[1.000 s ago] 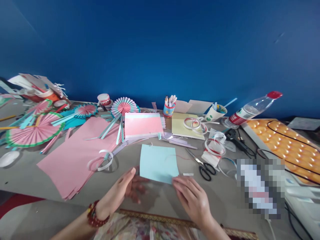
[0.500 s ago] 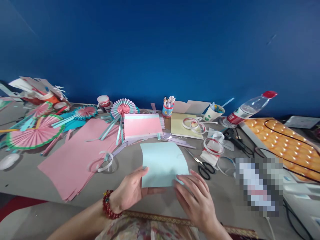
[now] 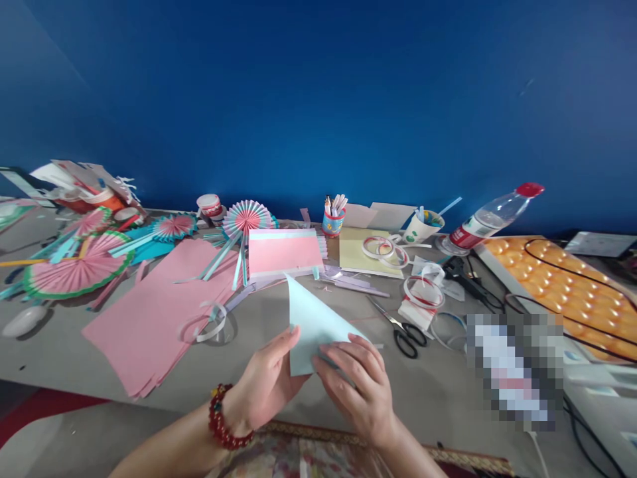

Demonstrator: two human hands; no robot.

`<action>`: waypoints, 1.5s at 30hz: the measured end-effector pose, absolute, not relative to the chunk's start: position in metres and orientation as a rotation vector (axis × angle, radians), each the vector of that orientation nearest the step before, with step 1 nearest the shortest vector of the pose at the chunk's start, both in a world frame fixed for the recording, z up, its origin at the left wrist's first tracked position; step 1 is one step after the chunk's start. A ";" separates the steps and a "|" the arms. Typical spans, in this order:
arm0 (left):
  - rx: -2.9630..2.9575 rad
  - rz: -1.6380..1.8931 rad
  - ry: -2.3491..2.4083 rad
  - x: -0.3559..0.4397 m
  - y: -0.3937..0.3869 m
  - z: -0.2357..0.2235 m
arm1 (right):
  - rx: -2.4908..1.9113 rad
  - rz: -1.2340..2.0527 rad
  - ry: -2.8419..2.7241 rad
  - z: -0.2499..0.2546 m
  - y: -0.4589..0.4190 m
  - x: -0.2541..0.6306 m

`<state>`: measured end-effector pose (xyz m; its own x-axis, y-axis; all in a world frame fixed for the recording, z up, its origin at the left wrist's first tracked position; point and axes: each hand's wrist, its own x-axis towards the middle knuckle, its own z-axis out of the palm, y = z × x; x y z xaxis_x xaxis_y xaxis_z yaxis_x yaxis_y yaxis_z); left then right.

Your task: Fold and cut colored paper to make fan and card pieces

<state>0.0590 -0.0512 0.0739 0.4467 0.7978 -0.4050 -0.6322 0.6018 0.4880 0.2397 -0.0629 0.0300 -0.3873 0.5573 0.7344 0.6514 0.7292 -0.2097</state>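
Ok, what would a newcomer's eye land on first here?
Probably the deep blue wall, filling the upper view. Next, the pale blue sheet, bent on a slant in both hands at front centre. Then the shiny, bumpy golden panel at right and the green-edged pink paper fan at left.

No words or numbers can be read; the red label [image 3: 464,237] on the bottle [image 3: 506,208] cannot be made out.

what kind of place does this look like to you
Most likely a paper-craft work table, though whether at home, school or a shop I can't tell. The signs: pleated paper fans, loose pink sheets and scissors.
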 end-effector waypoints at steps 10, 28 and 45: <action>0.261 0.677 0.590 0.055 -0.034 0.068 | -0.829 -0.019 -2.062 0.034 -0.063 0.234; 0.421 0.695 0.342 0.055 -0.023 0.079 | -0.828 0.042 -1.973 0.009 -0.063 0.228; 0.825 0.815 0.667 0.029 -0.014 0.068 | -1.211 0.543 -1.395 0.019 -0.043 0.254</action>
